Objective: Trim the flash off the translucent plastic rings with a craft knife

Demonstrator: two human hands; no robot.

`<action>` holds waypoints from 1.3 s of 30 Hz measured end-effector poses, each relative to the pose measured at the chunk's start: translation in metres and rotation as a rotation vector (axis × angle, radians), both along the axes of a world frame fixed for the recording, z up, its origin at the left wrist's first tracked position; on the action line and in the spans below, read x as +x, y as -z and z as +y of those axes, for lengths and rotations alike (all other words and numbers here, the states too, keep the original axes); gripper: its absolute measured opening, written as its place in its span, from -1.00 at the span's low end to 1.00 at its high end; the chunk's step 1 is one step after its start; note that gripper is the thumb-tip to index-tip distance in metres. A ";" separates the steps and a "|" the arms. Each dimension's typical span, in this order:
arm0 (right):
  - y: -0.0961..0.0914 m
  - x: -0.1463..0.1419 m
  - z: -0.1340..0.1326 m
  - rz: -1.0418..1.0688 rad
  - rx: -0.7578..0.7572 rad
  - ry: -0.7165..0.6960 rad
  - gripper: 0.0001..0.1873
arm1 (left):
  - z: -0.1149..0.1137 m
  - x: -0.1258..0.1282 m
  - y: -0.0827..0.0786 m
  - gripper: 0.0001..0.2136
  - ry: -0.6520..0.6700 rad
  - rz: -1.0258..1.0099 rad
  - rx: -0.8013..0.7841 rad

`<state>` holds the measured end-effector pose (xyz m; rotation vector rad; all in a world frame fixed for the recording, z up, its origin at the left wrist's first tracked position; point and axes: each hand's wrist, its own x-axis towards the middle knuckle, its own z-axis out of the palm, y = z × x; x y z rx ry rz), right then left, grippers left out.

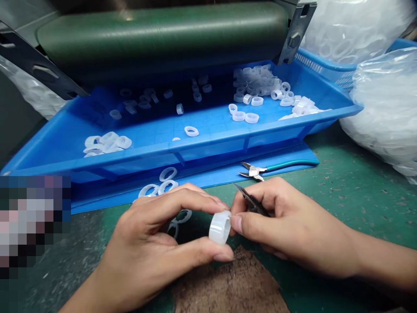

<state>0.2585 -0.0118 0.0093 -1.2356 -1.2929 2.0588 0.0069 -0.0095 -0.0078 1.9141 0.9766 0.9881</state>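
Observation:
Between the thumb and fingers of my left hand [156,239] is a translucent white plastic ring [219,228], standing on edge with its opening turned to the right. My right hand [286,226] is closed around a dark craft knife [252,202], its blade pointing up and left. The right thumb and fingertip touch the ring's right rim. Several more rings [168,174] lie behind and under my left hand, partly hidden by it. Past my right hand, diagonal cutters [276,168] with a teal handle rest on a blue strip.
A blue tray [208,145] holding scattered rings spans the back, below a green conveyor roller [163,39]. Clear bags of rings [387,108] stand at the right by a blue basket [325,61]. A worn brown board [231,284] lies on the green table [358,182].

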 end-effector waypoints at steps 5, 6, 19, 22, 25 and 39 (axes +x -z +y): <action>0.003 -0.004 -0.001 0.019 0.075 0.003 -0.59 | -0.003 0.003 0.003 -0.72 -0.029 0.000 0.007; 0.004 -0.004 -0.001 0.017 0.070 0.001 -0.60 | -0.003 0.003 0.003 -0.71 -0.034 0.010 -0.009; 0.002 -0.001 0.001 -0.056 0.099 -0.047 -0.63 | -0.001 0.011 0.002 -0.60 -0.033 0.059 -0.126; 0.000 0.002 0.003 -0.074 0.118 -0.027 -0.79 | -0.002 0.002 0.002 -0.71 -0.067 0.000 -0.109; -0.005 0.006 0.006 -0.136 0.240 -0.001 -0.85 | 0.001 -0.002 0.001 -0.72 -0.097 -0.082 -0.152; 0.007 0.022 -0.008 -0.460 1.143 -0.320 -0.65 | 0.010 -0.006 0.002 -0.73 0.011 -0.246 -0.462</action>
